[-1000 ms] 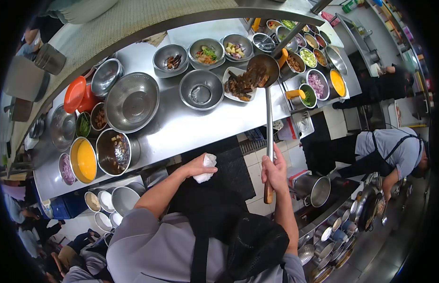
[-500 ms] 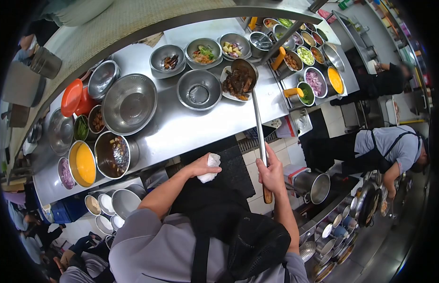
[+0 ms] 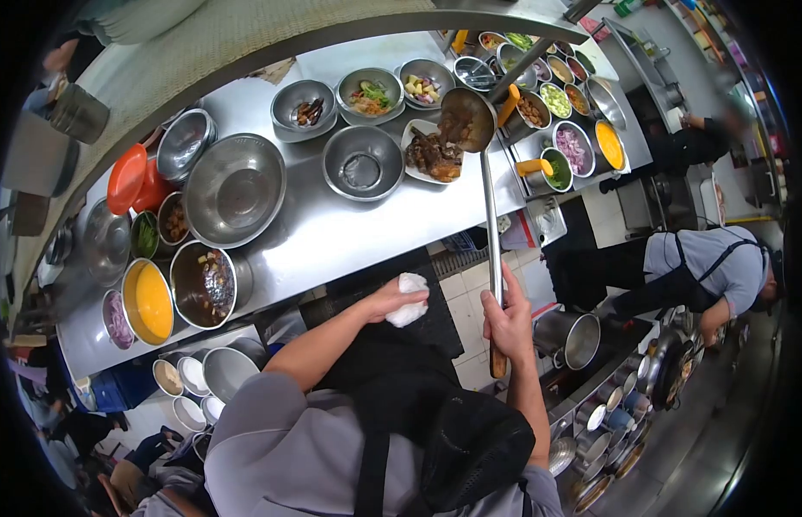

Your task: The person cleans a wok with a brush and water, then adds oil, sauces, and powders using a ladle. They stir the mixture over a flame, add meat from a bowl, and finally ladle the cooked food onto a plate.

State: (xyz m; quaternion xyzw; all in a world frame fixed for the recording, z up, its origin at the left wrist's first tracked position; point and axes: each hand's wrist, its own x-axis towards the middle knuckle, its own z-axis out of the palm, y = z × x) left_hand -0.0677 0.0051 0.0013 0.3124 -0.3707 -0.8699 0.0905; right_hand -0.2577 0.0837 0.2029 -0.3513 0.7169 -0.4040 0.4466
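My right hand (image 3: 509, 324) is closed round the wooden-ended handle of a long ladle (image 3: 491, 215). The ladle's bowl, with brown food and sauce in it, is raised at the right side of a white dish (image 3: 418, 172). Dark brown cooked pieces (image 3: 434, 153), probably meat, lie in that dish. In front of my body, my left hand (image 3: 385, 302) grips a folded white cloth (image 3: 410, 302). Left of the dish stands a metal bowl (image 3: 362, 164) with a little clear liquid at its bottom.
The steel counter (image 3: 332, 233) holds a large metal basin (image 3: 235, 189), a pot of dark sauce (image 3: 205, 284) and a pot of yellow liquid (image 3: 148, 302). Ingredient bowls line the back and right. A co-worker (image 3: 685, 267) leans over the stove at right; a metal shelf (image 3: 349, 39) crosses above.
The ladle's bowl has moved right, off the dish, uncovering more of the brown pieces. Both my hands have shifted right, the left one still with the cloth.
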